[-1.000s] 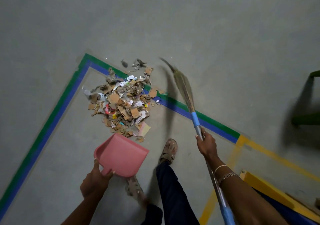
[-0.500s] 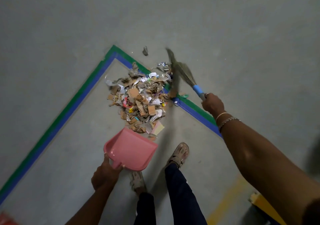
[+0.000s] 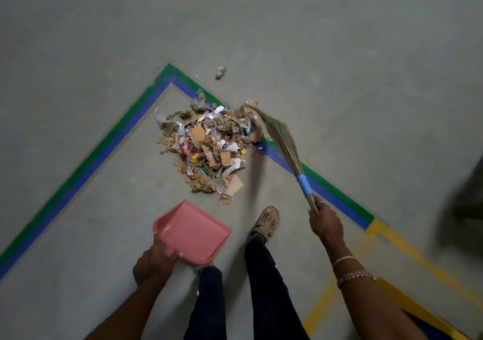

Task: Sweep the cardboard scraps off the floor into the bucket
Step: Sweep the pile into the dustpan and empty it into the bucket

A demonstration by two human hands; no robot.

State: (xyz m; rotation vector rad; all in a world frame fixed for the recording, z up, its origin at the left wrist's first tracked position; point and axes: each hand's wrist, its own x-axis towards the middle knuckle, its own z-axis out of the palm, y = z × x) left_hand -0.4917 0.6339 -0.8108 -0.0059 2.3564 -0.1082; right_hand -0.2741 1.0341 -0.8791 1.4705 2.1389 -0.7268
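A heap of cardboard and paper scraps [image 3: 206,146] lies on the grey floor inside a taped corner. My right hand [image 3: 324,219] grips the broom [image 3: 281,135] by its blue-wrapped handle; the bristle tips touch the heap's upper right edge. My left hand [image 3: 154,261] holds a pink dustpan [image 3: 192,232] by its handle, its open mouth facing the heap a short way below it. One stray grey scrap [image 3: 220,72] lies apart, beyond the tape. No bucket is in view.
Green and blue floor tape [image 3: 104,151] forms a corner around the heap, joined by yellow tape [image 3: 402,243] at the right. My sandalled foot [image 3: 266,222] stands beside the dustpan. A dark green object [image 3: 467,209] sits at the right edge, a yellow-edged thing [image 3: 413,308] bottom right.
The broom swung down against the heap's right edge, then drew back a little, pushing loose scraps into the pile. The dustpan stayed near the heap's lower side.
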